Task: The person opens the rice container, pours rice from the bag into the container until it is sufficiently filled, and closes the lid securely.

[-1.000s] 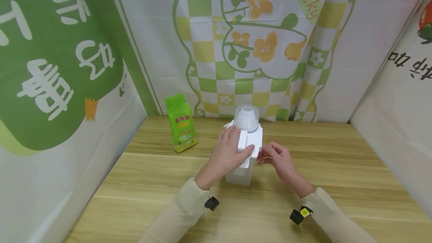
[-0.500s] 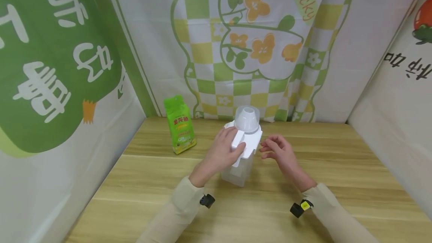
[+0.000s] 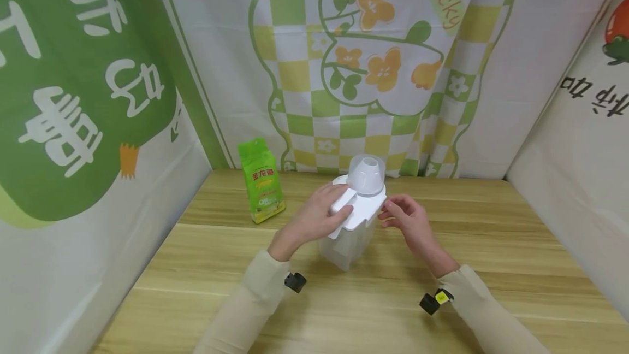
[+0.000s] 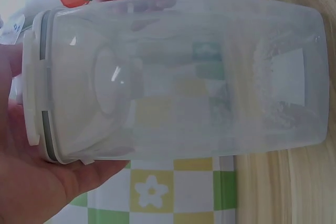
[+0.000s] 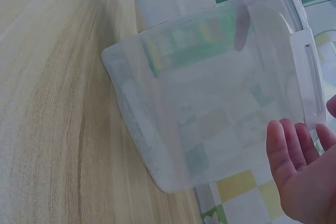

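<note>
A translucent storage container [image 3: 349,245] with a white lid [image 3: 366,209] stands on the table; an upturned clear measuring cup [image 3: 367,175] sits on the lid. My left hand [image 3: 321,213] grips the lid from the left, around its white raised part, thumb on the near side. My right hand [image 3: 407,216] is at the lid's right edge, fingers slightly bent. In the right wrist view its fingers [image 5: 291,148] lie beside the white side latch [image 5: 308,80]; whether they touch it I cannot tell. Through the wall, a pale rectangle [image 4: 287,77] and whitish specks show near the container's bottom.
A green upright food bag [image 3: 264,182] stands at the back left of the wooden table [image 3: 196,288]. Behind it hangs a green-and-yellow checked curtain [image 3: 304,97]. Printed cloth walls close in the left and right sides.
The container has turned under my left hand, its lid swinging slightly right and its base left. My right hand has drawn off the lid's side a little, then come back near its edge.
</note>
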A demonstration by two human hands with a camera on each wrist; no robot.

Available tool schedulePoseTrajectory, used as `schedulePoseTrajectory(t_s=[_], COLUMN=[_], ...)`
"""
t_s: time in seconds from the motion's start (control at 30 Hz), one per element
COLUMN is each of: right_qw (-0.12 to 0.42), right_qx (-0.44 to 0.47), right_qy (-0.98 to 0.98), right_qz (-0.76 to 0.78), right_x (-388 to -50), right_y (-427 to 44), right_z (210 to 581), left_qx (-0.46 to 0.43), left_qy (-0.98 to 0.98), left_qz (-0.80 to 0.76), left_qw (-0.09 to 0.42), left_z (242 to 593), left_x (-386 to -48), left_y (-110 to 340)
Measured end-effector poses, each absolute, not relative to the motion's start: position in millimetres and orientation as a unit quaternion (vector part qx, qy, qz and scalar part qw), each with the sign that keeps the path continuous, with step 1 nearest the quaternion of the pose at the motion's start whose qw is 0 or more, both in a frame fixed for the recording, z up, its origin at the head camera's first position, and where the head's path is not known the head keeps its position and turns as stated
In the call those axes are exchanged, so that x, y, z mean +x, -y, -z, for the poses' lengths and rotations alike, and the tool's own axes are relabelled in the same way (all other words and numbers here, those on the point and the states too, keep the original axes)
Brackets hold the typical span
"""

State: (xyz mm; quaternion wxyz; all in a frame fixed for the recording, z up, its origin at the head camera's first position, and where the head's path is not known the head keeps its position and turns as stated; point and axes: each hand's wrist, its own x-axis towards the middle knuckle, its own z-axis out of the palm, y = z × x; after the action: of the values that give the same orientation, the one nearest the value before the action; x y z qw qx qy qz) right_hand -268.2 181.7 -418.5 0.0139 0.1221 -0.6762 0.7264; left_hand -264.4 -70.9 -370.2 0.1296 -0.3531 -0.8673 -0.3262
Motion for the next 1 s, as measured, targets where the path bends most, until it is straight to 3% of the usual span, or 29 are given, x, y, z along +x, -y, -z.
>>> schedulePoseTrajectory(t_s=[1.0], right_qw=[0.026], right_qx=[0.093], right_qy=[0.653], right_qz=[-0.751], right_x=[-268], right_y=[-176], right_z=[418], left_qx=[-0.336], left_qy=[0.858], left_qz=[0.373], left_qw=[0.109], left_z=[367], left_x=[-276], left_y=[76])
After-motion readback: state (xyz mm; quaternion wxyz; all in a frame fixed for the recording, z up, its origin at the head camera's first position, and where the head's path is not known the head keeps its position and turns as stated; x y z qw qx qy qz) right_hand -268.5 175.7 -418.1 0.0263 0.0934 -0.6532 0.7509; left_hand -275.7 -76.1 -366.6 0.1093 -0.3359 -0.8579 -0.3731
